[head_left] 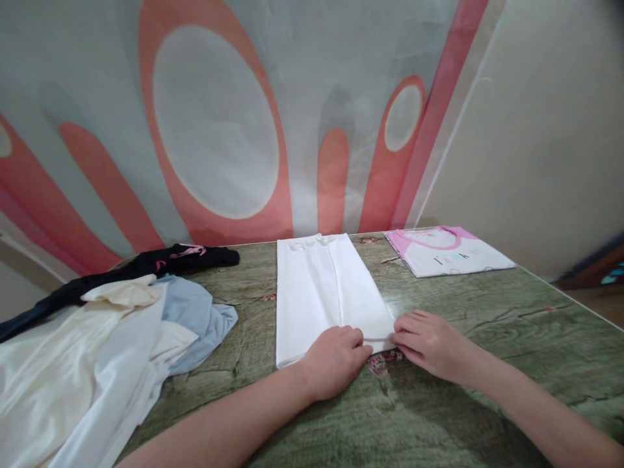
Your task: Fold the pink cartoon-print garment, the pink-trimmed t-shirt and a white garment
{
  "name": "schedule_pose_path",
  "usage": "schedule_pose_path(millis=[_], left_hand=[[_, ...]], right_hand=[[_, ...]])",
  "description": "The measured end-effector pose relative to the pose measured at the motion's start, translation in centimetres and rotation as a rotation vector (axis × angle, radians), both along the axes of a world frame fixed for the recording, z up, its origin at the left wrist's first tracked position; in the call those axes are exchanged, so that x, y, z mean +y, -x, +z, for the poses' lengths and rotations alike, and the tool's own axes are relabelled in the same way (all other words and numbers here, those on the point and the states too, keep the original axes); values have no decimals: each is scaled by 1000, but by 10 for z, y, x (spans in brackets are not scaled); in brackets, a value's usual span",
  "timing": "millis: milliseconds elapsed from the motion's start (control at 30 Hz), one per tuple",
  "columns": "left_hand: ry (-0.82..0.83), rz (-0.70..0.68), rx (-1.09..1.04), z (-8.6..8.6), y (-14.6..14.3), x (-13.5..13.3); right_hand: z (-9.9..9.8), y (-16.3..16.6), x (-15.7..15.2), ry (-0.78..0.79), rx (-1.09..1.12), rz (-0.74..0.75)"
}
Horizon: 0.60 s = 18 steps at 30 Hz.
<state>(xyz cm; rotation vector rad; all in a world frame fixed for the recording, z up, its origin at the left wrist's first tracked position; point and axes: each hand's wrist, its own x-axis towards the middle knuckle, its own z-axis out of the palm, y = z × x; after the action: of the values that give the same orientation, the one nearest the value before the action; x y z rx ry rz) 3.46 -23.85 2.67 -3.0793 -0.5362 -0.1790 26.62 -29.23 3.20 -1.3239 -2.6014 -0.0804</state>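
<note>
A white shirt [309,292], folded into a long rectangle, lies flat in the middle of the wooden-patterned table, with a gathered edge at its far end. My left hand [336,361] rests on the near edge of the cloth, its fingers curled and closed on the fabric. At the near right corner, my right hand [433,344] pinches the layered edge of the same shirt between thumb and fingers. A small part of the near edge is hidden under my left hand.
To the left lies a loose pile of cream and white clothes [73,364], with a light blue garment [199,318] and a black garment [146,266] beside it. A folded pink-and-white T-shirt [448,250] lies at the back right of the table [487,338]. A patterned wall covering [302,97] stands behind.
</note>
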Motion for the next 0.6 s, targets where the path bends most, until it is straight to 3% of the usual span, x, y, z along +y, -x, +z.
schedule_pose_path(millis=[233, 600], left_hand=[[28, -36, -21, 2, 1, 0], [0, -24, -21, 0, 1, 0]], right_hand=[[-1, 2, 1, -151, -159, -23], [4, -5, -1, -133, -161, 32]])
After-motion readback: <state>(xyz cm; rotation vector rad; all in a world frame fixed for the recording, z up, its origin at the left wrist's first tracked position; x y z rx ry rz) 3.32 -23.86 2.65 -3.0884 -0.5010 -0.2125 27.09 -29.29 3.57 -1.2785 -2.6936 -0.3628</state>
